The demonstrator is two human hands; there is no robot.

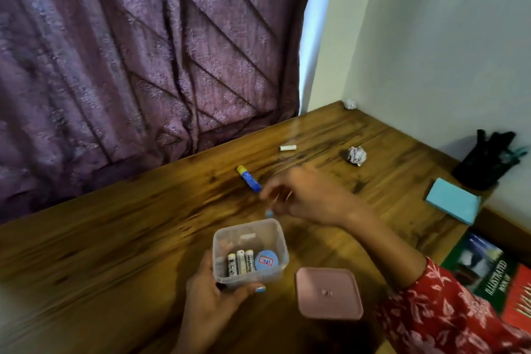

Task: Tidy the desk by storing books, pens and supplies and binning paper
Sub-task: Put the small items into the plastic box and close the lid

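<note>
This is a room in a home, set up as a small study corner. A heavy mauve curtain with a woven floral pattern hangs beside a plain pale painted wall, and daylight shows in the narrow gap between them. A brown wood-grain worktop is pushed into the corner where curtain and wall meet. On it lie household and stationery odds and ends: a clear plastic tub holding batteries, a blue and yellow glue stick, a light blue pad of sticky notes, a black pen holder against the wall, and illustrated books at the right edge.
</note>
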